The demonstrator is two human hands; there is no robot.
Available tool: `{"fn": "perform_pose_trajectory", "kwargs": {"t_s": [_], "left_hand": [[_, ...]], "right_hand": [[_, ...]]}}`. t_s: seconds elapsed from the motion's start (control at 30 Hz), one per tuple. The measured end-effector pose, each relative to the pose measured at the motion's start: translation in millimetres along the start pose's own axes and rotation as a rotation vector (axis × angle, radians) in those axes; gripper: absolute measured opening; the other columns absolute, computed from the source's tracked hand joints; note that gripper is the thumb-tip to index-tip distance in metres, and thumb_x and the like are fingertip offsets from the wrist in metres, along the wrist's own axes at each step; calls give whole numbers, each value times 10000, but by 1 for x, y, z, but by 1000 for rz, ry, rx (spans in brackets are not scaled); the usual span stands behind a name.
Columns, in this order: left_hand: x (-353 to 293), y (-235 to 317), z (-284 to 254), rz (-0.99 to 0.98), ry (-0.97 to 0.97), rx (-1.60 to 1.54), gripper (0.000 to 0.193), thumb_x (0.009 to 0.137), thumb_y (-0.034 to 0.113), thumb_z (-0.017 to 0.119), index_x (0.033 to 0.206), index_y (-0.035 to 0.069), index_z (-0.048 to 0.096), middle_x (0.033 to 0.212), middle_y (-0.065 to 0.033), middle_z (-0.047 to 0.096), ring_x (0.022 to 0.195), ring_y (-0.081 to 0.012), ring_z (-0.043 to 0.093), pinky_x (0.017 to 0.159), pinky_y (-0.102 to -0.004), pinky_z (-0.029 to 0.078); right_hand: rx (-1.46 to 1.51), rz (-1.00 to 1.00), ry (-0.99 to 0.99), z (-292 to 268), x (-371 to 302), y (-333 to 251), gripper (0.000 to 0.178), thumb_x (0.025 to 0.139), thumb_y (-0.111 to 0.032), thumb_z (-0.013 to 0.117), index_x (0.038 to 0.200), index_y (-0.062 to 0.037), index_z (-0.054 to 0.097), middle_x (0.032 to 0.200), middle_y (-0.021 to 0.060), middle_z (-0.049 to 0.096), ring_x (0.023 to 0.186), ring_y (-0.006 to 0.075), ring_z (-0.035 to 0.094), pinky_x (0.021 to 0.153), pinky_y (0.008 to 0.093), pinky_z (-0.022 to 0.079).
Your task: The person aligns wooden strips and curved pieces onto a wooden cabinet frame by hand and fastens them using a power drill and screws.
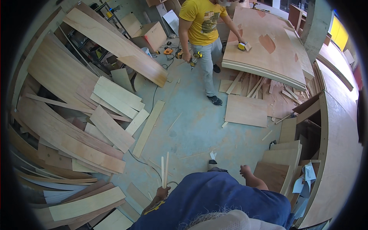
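Observation:
At the lower middle, my left hand is closed around two narrow wooden strips, which stick up nearly upright and slightly apart. My right hand hangs low on the other side with its fingers curled in, and nothing shows in it. It is nearest to the wooden panels leaning at the right. On the left, the closest piece to the strips is a long thin board lying on the floor.
A co-worker in a yellow shirt holds a cordless drill beside a panel-topped table. Offcuts lie below it. Stacked boards crowd the left. A dark cable crosses the floor. A workbench stands at right.

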State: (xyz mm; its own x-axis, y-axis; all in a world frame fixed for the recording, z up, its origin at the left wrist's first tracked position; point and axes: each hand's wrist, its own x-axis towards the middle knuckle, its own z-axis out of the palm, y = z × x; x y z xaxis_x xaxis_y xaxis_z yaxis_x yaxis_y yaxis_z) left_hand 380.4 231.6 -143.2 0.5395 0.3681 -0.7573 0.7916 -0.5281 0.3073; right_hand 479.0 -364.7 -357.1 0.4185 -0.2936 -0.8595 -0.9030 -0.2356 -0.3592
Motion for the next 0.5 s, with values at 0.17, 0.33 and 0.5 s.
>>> {"fn": "perform_pose_trajectory", "kwargs": {"t_s": [0.17,0.33,0.5], "left_hand": [[35,60,-31,41,102,-240,353,906,354,793,971,17,708,709,-50,659,592,-176,655,548,-357,538],[96,76,-47,40,31,-153,381,902,352,785,1076,15,748,753,-74,701,594,-200,664,574,-372,560],[214,36,-40,62,72,166,367,904,386,813,1027,43,765,747,-79,716,611,-217,691,591,-381,580]], "right_hand": [[18,-276,-19,31,43,-182,448,1041,-362,588,1307,-10,669,963,122,752,763,228,708,597,400,540],[6,-537,-1,81,71,-322,456,1030,-348,625,1307,10,682,978,144,767,796,226,717,681,379,573],[-69,-486,-86,143,55,-369,442,1021,-345,628,1255,24,695,968,145,770,799,223,723,716,370,574]]}}
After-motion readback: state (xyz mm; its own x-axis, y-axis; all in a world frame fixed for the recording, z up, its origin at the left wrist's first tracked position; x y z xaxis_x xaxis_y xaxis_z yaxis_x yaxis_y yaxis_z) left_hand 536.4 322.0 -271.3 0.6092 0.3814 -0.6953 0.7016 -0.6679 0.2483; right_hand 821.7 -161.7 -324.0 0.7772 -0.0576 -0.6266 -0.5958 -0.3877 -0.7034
